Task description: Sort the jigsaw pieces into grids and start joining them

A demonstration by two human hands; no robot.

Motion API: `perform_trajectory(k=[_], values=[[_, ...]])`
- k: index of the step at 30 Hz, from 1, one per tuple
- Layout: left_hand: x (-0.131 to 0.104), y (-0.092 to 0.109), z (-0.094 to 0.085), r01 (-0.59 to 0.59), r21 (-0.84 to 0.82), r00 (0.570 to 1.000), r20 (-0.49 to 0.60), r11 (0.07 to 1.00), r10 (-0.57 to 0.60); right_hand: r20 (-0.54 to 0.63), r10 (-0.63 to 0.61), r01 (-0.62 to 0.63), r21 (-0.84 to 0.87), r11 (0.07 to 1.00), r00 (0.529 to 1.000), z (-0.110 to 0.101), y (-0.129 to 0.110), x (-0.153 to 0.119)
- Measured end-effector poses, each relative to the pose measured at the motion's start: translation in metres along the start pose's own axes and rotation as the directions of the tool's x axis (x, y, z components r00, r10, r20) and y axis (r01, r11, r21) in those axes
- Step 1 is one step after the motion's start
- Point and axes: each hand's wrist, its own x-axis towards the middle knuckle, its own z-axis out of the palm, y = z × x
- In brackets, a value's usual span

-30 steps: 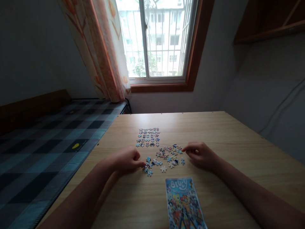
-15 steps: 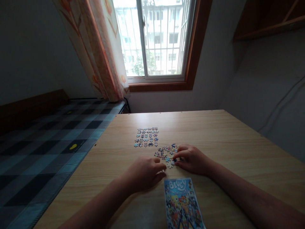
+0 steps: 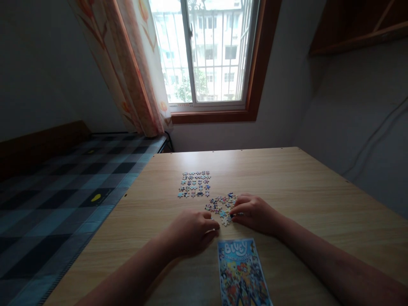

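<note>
Fingers curled and set apart from each other, a left hand and a right hand flank loose puzzle pieces on a worktop; whether either grips one is unclear. Rows of pieces lie beyond. Seemingly light, stiff and thin, each piece likely suits a fingertip pinch at opposite edges, sparing the tabs.
</note>
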Motion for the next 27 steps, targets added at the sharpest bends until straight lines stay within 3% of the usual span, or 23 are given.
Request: perform_trajectory(k=[4, 7, 10, 14, 19, 23, 27], values=[[0.000, 0.000, 0.000, -0.008, 0.000, 1.000, 0.005, 1.000, 0.008, -0.055, 0.038, -0.031, 0.110, 0.993, 0.998, -0.003, -0.004, 0.003], [-0.001, -0.001, 0.000, -0.015, -0.001, 1.000, 0.010, 1.000, 0.015, -0.079, 0.146, -0.126, 0.224, 0.966, 0.986, -0.013, 0.001, 0.003], [-0.001, -0.002, 0.001, -0.031, 0.002, 0.999, 0.012, 1.000, 0.031, -0.002, 0.249, -0.242, 0.240, 0.940, 0.968, -0.026, 0.012, -0.001], [0.000, -0.004, 0.003, -0.015, 0.031, 1.000, -0.013, 0.999, 0.015, 0.077, 0.303, -0.310, 0.121, 0.943, 0.950, -0.038, 0.022, -0.007], [0.001, -0.005, 0.005, -0.003, 0.073, 0.999, -0.034, 0.997, 0.006, -0.036, 0.219, -0.221, -0.038, 0.975, 0.975, -0.034, 0.012, -0.004], [0.001, -0.006, 0.007, -0.021, 0.094, 0.996, -0.089, 0.995, 0.029, 0.037, 0.096, -0.090, -0.128, 0.988, 0.995, -0.022, -0.007, 0.001], [0.000, -0.011, 0.007, -0.010, 0.117, 0.983, -0.181, 0.993, 0.031, 0.112, 0.075, -0.056, -0.158, 0.986, 0.991, -0.017, -0.018, 0.003]])
